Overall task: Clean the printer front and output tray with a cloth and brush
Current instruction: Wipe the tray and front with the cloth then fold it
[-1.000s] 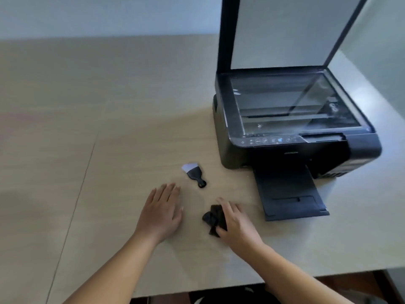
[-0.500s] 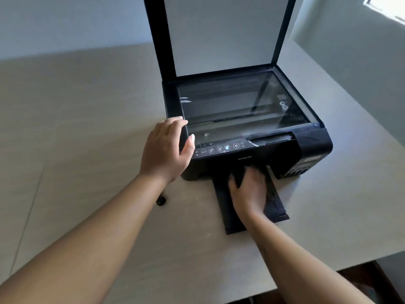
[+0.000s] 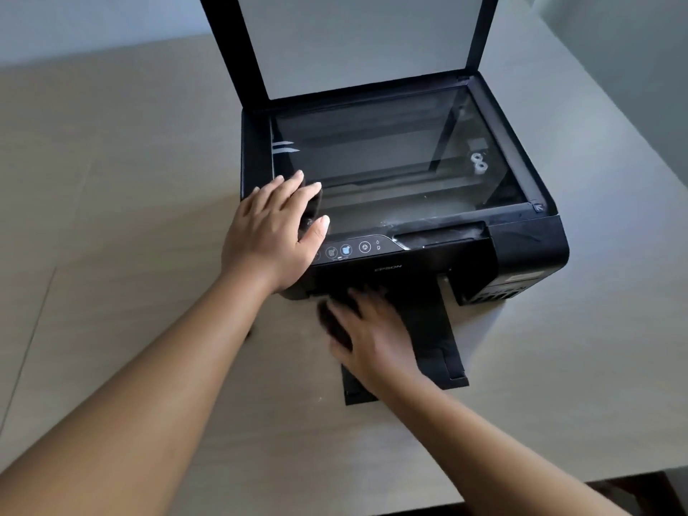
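Note:
The black printer [image 3: 521,255] stands on the table with its scanner lid [image 3: 357,42] raised and the glass bare. My left hand [image 3: 271,232] lies flat on the printer's front-left corner, fingers apart, holding nothing. My right hand [image 3: 372,337] presses a black cloth [image 3: 329,318] onto the left part of the pulled-out output tray [image 3: 439,337], just under the front slot. The hand and cloth are motion-blurred. My left forearm hides most of the brush; only a dark tip of the brush [image 3: 248,335] shows beside it.
The beige table [image 3: 111,217] spreads wide to the left of the printer. Its near edge [image 3: 633,474] runs along the bottom right. A grey wall [image 3: 614,68] rises close behind and to the right of the printer.
My right hand picked up the cloth from the table and carried it to the output tray, now sliding left on it. My left hand moved from the table onto the printer's front-left corner.

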The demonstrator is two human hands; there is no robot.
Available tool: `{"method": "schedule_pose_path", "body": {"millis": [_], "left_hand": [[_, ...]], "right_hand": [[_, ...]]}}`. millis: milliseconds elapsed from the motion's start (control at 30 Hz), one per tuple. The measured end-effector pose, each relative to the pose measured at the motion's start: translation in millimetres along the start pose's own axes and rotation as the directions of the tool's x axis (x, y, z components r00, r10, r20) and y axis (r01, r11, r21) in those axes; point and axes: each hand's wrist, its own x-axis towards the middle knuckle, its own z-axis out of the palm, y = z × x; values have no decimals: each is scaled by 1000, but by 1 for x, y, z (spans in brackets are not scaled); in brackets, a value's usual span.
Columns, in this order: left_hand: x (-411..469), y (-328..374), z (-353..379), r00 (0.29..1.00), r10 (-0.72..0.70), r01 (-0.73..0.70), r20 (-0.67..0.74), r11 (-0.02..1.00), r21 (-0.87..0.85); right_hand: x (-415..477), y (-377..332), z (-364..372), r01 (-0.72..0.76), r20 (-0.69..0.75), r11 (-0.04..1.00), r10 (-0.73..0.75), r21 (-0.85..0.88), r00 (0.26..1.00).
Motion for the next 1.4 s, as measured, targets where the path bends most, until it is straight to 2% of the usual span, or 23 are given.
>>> {"method": "schedule_pose_path", "body": {"millis": [67, 100, 133, 200, 267, 300, 400, 467, 500, 533, 600, 667, 733, 833, 933, 967, 1033, 1100, 1133, 1200, 1300, 1367, 1400], "left_hand": [[0, 1, 0, 1000, -1, 1, 4, 1000, -4], [-1, 1, 0, 1000, -1, 1, 2, 1000, -4], [-1, 2, 0, 1000, 0, 0, -3, 1000, 0], [0, 2, 0, 1000, -6, 6, -7, 1000, 8], [-1, 2, 1, 1000, -9, 9, -2, 1000, 4], [-1, 2, 1, 1000, -10, 10, -2, 1000, 7], [0, 1, 1, 1000, -8, 8, -5, 1000, -4], [1, 0, 1, 1000, -11, 11, -7, 1000, -13], [2, 0, 1, 1000, -10, 10, -6, 1000, -20], [1, 0, 1, 1000, -8, 8, -7, 1000, -20], [1, 0, 3, 1000, -8, 8, -14, 1000, -11], [1, 0, 4, 1000, 1, -1, -10, 1000, -18], [2, -1, 4, 1000, 5, -5, -10, 1000, -14], [2, -3, 5, 1000, 14, -14, -11, 1000, -9], [2, -1, 5, 1000, 16, -16, -7, 1000, -21], [2, -2, 6, 1000, 13, -13, -7, 1000, -20], [3, -2, 8, 1000, 12, -12, -12, 1000, -14], [3, -2, 8, 1000, 18, -18, -9, 1000, -16], [3, -2, 8, 1000, 20, -20, -8, 1000, -14], [4, -3, 8, 1000, 22, -22, -13, 1000, -12], [4, -4, 9, 999, 29, -29, -20, 999, -14], [4, -4, 8, 999, 30, -30, -18, 999, -16], [3, -3, 8, 999, 32, -32, -19, 999, -18]], "right_hand": [[-27, 21, -12, 228, 92, 974, -227, 5, 969], [-39, 38, -17, 255, 107, 967, -253, -3, 962], [-48, 53, -23, 207, 88, 978, -205, -14, 975], [-47, 68, -28, -47, 2, 998, 47, -39, 999], [-25, 54, -21, -317, -73, 946, 312, -67, 947], [-13, 38, -16, -348, -85, 935, 342, -64, 936], [-15, 7, -4, -60, -38, 998, 59, -17, 998], [-45, 19, -11, 141, 55, 990, -141, -8, 989], [-61, 31, -17, 172, 76, 985, -170, -21, 982], [-73, 45, -24, 146, 77, 988, -143, -41, 987], [-80, 63, -35, -74, 19, 995, 75, -63, 997], [-57, 56, -32, -359, -93, 930, 352, -78, 931], [-28, 27, -19, -431, -141, 900, 419, -66, 897], [-31, -7, -1, -151, -83, 988, 147, -43, 986], [-82, 1, -12, 96, 93, 994, -91, -51, 991], [-94, 13, -15, 62, 91, 996, -56, -71, 994], [-99, 33, -24, -209, -34, 975, 207, -73, 978], [-79, 39, -25, -524, -166, 852, 515, -14, 841], [-64, 33, -21, -594, -190, 804, 582, -8, 790], [-40, 12, -11, -531, -203, 847, 516, -21, 832], [-54, -15, -1, -133, -49, 989, 130, -66, 990], [-83, -8, -9, 10, 63, 997, -5, -74, 998], [-97, 3, -14, -9, 71, 996, 15, -84, 997]]}}
